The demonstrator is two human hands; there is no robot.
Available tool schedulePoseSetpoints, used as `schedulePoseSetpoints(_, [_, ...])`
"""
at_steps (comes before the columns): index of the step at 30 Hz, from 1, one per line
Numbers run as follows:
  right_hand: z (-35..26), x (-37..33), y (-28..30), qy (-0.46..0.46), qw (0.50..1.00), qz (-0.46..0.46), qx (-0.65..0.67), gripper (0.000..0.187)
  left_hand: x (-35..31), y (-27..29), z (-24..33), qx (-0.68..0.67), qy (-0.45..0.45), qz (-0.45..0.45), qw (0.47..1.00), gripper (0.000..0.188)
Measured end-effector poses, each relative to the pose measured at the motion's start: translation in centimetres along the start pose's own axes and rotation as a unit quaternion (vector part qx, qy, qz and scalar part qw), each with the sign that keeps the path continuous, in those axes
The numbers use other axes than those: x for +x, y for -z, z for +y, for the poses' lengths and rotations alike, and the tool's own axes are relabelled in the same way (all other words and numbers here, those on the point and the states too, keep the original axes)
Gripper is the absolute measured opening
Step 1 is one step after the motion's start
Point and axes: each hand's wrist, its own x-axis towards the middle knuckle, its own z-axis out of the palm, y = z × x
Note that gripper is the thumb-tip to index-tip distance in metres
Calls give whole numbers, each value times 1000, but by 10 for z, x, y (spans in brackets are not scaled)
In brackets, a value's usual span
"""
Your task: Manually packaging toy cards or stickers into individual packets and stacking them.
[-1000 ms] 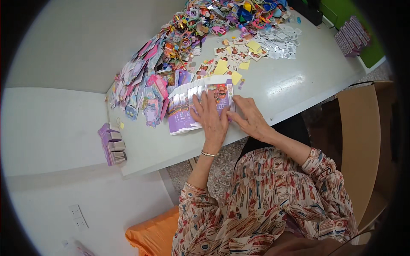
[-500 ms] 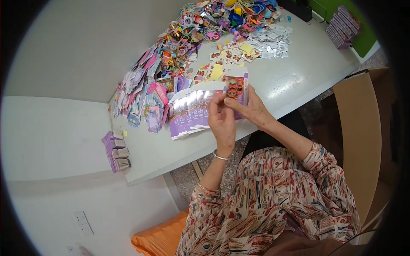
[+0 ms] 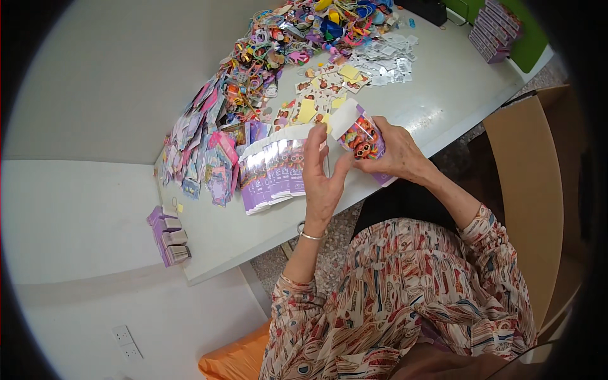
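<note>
A small purple carton (image 3: 362,138) with a bright cartoon print and a white flap at its top is gripped by my right hand (image 3: 403,155), tilted above the table's near edge. My left hand (image 3: 322,180) is raised just left of it, fingers stretched and thumb apart, with nothing seen between them. Beside and partly behind that hand, a fanned row of similar flat purple cartons (image 3: 269,174) lies overlapping on the table (image 3: 437,95). Whether anything is inside the held carton is hidden.
Beyond the row are picture cards (image 3: 326,85), yellow slips (image 3: 307,111), clear white sachets (image 3: 386,60), a heap of colourful trinkets (image 3: 259,60) and pastel packets (image 3: 196,136). Stacked purple boxes (image 3: 495,31) stand far right. A cardboard box (image 3: 529,190) is at my right.
My right hand has shifted right and tilted the carton, showing more of its front. My left hand has come away from it, its fingers spreading. The whole view has shifted slightly.
</note>
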Motion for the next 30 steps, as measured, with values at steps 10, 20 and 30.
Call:
schedulePoseSetpoints(10, [12,-5,13,23,970,-90,224,57,-3,-11,-23,-235,103,-60,965,49])
schedulePoseSetpoints(20, [17,-9,28,-2,961,-164,222,52,-2,-21,7,-218,124,-78,965,34])
schedulePoseSetpoints(30, [24,-14,30,38,951,-193,238,47,0,6,-25,-187,213,-209,936,36])
